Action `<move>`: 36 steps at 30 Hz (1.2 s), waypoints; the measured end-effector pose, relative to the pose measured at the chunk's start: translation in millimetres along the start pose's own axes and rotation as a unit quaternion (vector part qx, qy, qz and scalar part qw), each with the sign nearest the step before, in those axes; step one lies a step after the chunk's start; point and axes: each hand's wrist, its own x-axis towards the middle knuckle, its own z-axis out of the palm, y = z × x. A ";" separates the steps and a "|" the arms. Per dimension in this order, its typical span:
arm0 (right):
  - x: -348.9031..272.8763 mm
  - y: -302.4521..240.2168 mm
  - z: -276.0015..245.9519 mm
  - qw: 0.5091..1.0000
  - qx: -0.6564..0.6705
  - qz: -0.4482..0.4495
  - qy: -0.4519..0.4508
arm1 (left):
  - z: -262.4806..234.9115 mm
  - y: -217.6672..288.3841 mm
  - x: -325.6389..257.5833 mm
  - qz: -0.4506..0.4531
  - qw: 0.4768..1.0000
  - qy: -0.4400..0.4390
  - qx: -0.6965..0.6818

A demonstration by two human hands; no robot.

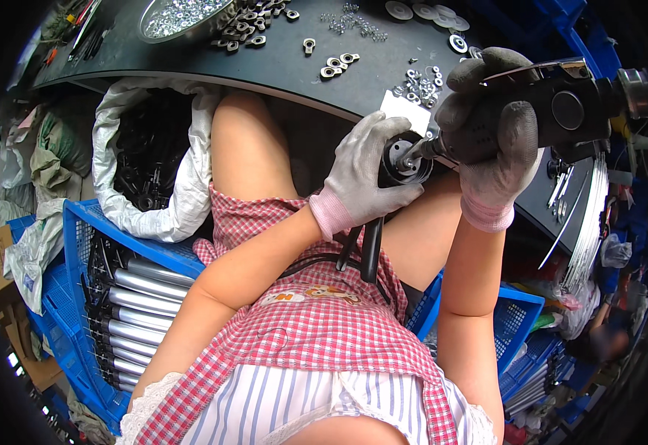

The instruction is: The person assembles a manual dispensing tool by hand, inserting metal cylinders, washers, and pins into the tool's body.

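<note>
My left hand (357, 174), in a grey glove with a pink cuff, is closed around a round black part (394, 178) with a metal centre, held above my lap. Two black rods (370, 252) hang below that hand; whether they join the round part is hidden. In my right hand (515, 159), also gloved, a black power driver (568, 111) is gripped by its body. Its metal bit (415, 154) reaches left into the middle of the round part. Just behind the round part a white card or paper (407, 111) lies at the table edge.
On the dark table (153, 63) are a metal bowl (146, 26) of nuts, several black-and-silver fittings (242, 30), springs (361, 28) and washers (426, 12). A white sack (105, 159) of black parts stands left. Below it, a blue crate (79, 222) holds silver tubes (142, 300).
</note>
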 end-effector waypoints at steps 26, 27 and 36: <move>-25.4 -4.7 14.5 0.993 -0.102 -0.008 0.059 | 1.2 -1.6 -2.1 -0.004 1.000 0.006 0.004; -25.9 -3.9 14.1 0.996 -0.063 0.016 0.062 | 0.7 -1.6 -2.1 -0.005 1.000 0.004 0.004; -13.6 -9.6 25.0 0.994 -0.107 -0.031 0.002 | 2.5 -0.5 -1.3 -0.001 1.000 0.023 -0.006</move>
